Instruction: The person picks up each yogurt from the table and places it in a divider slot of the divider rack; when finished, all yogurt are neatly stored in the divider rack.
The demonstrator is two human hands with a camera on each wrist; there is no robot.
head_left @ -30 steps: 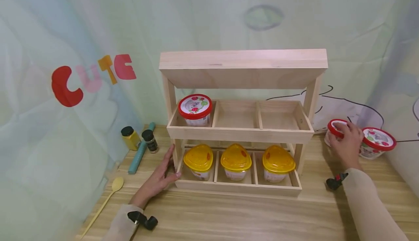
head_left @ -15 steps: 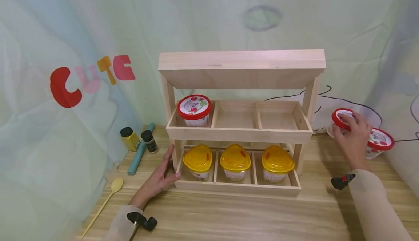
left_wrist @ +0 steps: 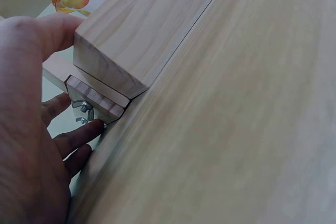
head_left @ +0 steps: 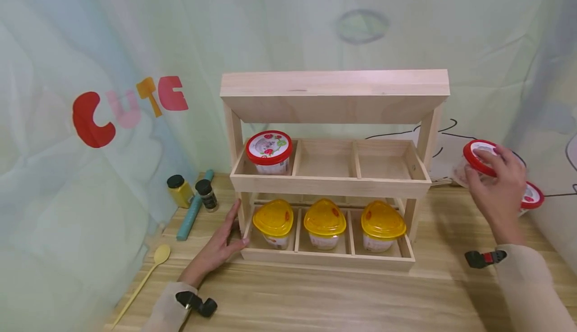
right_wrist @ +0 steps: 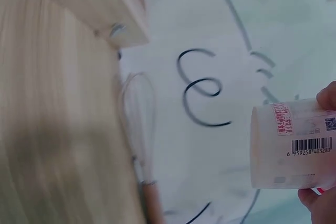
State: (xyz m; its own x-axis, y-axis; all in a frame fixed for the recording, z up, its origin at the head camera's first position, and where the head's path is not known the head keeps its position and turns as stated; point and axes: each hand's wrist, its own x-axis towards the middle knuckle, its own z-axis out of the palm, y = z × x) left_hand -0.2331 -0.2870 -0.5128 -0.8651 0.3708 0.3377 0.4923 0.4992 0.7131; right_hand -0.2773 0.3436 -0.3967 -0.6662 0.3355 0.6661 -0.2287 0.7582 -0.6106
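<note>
In the head view my right hand (head_left: 502,192) grips a clear round food container (head_left: 480,156) near its red lid, tilted and raised at the right. Its barcode side shows in the right wrist view, where the container (right_wrist: 289,145) lies sideways between thumb and finger. Behind the hand, a second red-lidded container (head_left: 533,196) is partly hidden. My left hand (head_left: 216,247) rests against the left side of a two-tier wooden rack (head_left: 331,187), thumb at the lower tray's front corner, fingers spread along the side. The left wrist view shows the thumb touching the tray corner (left_wrist: 110,72).
A red-lidded container (head_left: 269,151) sits in the upper tray's left compartment. Yellow-lidded containers (head_left: 324,224) fill the lower front compartments. Two black-capped jars (head_left: 206,195), a teal rod (head_left: 189,219) and a yellow spoon (head_left: 144,277) lie left. A whisk (right_wrist: 147,177) lies beyond the table edge.
My right hand has lifted the red-lidded container up and to the right, tilting it, and now covers more of the second one. The left hand has stayed on the rack.
</note>
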